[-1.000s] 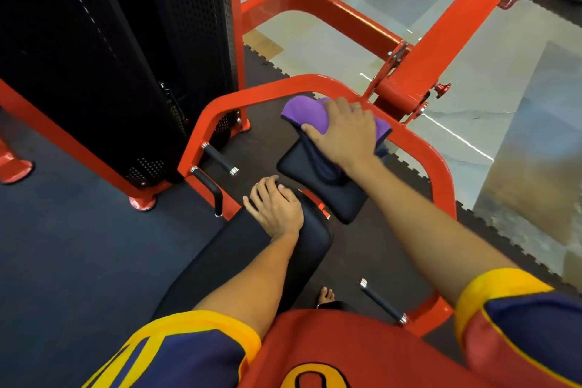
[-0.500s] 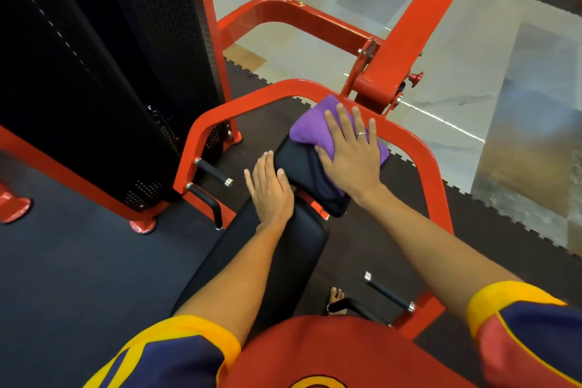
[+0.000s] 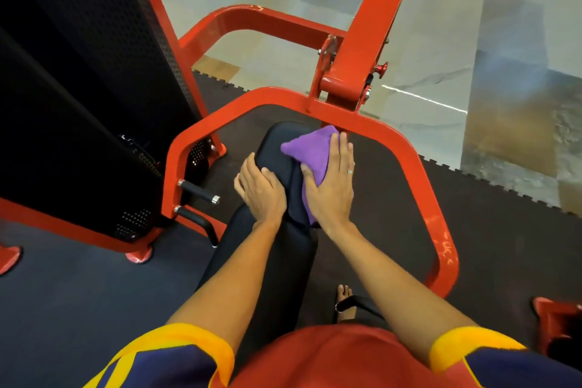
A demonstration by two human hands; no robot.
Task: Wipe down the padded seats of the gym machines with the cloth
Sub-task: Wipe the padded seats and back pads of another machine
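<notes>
I see the purple cloth [image 3: 310,153], soft and a bit bunched, under the fingers [image 3: 344,151] of my right hand [image 3: 330,189]. It lies on the small black pad [image 3: 274,148]. My left hand [image 3: 261,190] touches that pad's left side. The long black seat [image 3: 267,255] lies behind both palms.

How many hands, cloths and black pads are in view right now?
Hands: 2, left hand and right hand
Cloths: 1, purple cloth
Pads: 2, small pad and long pad
Total: 5
</notes>
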